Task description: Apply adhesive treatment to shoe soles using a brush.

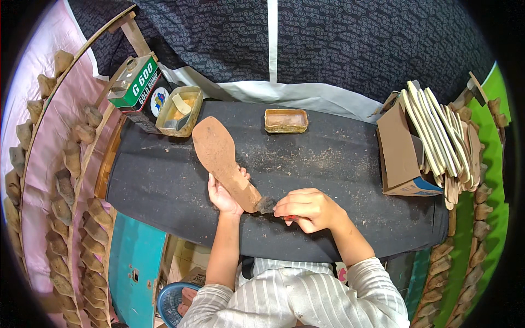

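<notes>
A brown shoe sole (214,146) is tilted over the table, its wide toe end up and to the left. My left hand (224,198) is closed around its narrower heel part from below, with fingertips showing at the right edge. My right hand (311,209) is closed on a small brush (266,205). Dark, frayed bristles stick out to the left and touch or nearly touch the heel end. A bit of red shows under my right fingers; the rest of the brush is hidden in the hand.
Crumbs litter the black-covered table (322,158). At the back stand a green-and-black can (136,90), a tub with a scraper (183,109) and a small rectangular dish (286,120). On the right, a cardboard box (396,145) holds several soles (437,131). Shoe lasts (64,186) line side racks.
</notes>
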The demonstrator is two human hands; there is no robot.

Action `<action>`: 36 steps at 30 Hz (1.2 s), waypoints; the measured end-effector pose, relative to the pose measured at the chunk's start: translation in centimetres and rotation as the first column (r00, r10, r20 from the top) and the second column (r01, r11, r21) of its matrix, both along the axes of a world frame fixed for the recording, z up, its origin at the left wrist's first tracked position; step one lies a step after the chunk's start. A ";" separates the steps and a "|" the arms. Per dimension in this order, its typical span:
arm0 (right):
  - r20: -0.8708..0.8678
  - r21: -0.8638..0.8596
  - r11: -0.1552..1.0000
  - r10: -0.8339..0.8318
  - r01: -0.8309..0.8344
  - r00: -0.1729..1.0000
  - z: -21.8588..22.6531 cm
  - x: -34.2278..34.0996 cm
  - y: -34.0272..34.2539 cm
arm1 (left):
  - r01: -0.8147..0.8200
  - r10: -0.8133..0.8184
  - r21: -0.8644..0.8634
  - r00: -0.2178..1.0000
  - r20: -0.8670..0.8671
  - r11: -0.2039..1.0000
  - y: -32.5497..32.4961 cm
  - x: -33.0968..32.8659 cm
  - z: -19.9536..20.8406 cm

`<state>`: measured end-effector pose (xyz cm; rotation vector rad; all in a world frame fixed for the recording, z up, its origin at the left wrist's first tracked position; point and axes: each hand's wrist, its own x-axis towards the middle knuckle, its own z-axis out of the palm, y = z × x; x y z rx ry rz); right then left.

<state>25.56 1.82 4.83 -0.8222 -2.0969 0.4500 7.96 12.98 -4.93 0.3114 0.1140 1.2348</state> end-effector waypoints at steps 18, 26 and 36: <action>-0.082 0.119 0.991 -0.058 0.068 0.995 0.0 -0.5 0.4 | 0.019 -0.018 -0.031 0.999 0.026 0.999 -0.1 0.1 0.0; -0.101 0.047 0.997 -0.054 0.059 0.993 -0.7 0.0 0.5 | 0.034 -0.033 -0.027 0.998 0.050 0.999 0.1 -0.3 -0.2; -0.060 -0.032 0.999 0.028 -0.030 0.998 0.5 -0.1 0.4 | 0.033 -0.033 -0.028 0.999 0.022 0.999 -0.1 -0.2 -0.1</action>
